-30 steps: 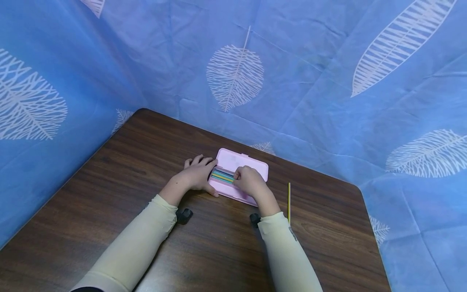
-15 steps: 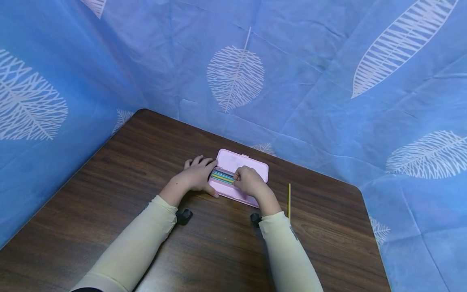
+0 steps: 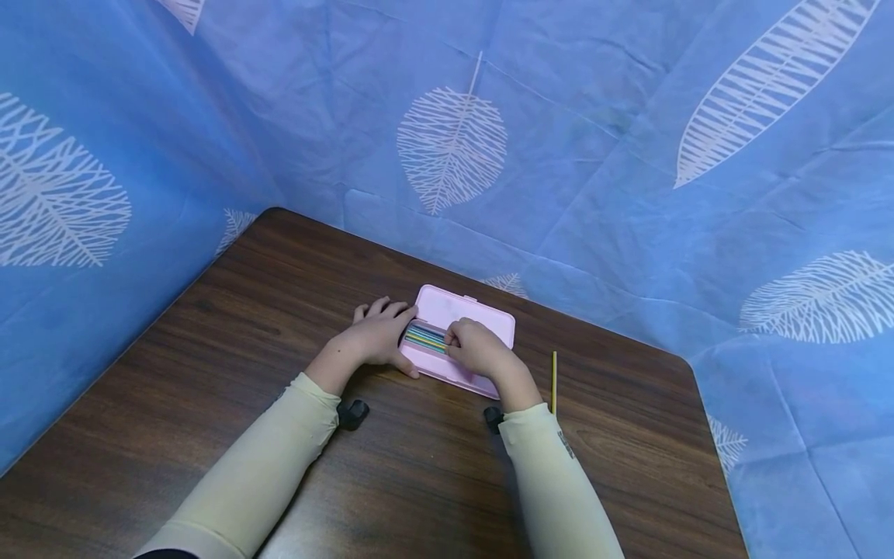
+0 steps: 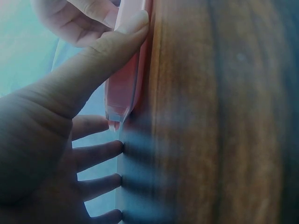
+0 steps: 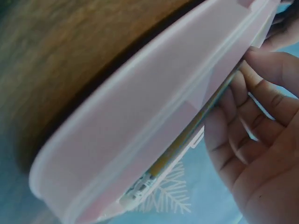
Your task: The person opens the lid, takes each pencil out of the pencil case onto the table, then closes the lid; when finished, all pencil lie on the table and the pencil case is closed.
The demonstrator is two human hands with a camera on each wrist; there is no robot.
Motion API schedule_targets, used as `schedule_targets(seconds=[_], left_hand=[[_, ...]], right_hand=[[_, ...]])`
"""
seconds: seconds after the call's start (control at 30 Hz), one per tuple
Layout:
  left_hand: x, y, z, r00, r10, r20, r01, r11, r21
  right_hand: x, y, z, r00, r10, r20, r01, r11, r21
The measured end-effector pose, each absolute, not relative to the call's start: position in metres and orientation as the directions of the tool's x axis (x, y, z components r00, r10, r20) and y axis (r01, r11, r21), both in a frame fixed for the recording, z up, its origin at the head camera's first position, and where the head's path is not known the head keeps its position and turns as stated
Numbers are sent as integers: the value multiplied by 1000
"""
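A pink pencil case (image 3: 454,376) lies on the table with its lid (image 3: 457,304) laid back. Several coloured pencils (image 3: 424,339) fill its tray, side by side. My left hand (image 3: 377,338) holds the case's left end, thumb on the near wall and forefinger at the far corner; in the left wrist view its other fingers (image 4: 99,186) spread with their tips on the table. My right hand (image 3: 480,347) reaches into the case with curled fingers. In the right wrist view it pinches a yellow pencil (image 5: 163,161) with a pale eraser end, partly hidden by the case wall.
A single yellow pencil (image 3: 554,380) lies on the dark wooden table (image 3: 628,435) to the right, its near end hidden by the right sleeve. Behind the table hangs a blue cloth (image 3: 573,155) with white leaf prints.
My right hand and forearm have shifted very slightly to the right, covering more of the lone pencil's near end. My left hand keeps its place on the case.
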State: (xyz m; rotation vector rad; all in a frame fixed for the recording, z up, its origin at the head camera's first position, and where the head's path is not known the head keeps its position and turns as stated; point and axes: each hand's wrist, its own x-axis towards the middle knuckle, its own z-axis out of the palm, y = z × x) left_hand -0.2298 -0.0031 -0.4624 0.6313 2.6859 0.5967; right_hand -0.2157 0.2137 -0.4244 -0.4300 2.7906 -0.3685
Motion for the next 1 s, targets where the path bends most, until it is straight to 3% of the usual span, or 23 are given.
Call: schedule_targets(seconds=[0.3,1.0], left_hand=[[-230,-4,-461,-853,479,-209,348,819,457],[-228,-3,-458,-851,481,-210,348,817,460]], right_hand=[[-213,213,-428,-897,-400,-187,-375,914,-154],[-210,219,-432,-886,-429,-178,-411,902,-132]])
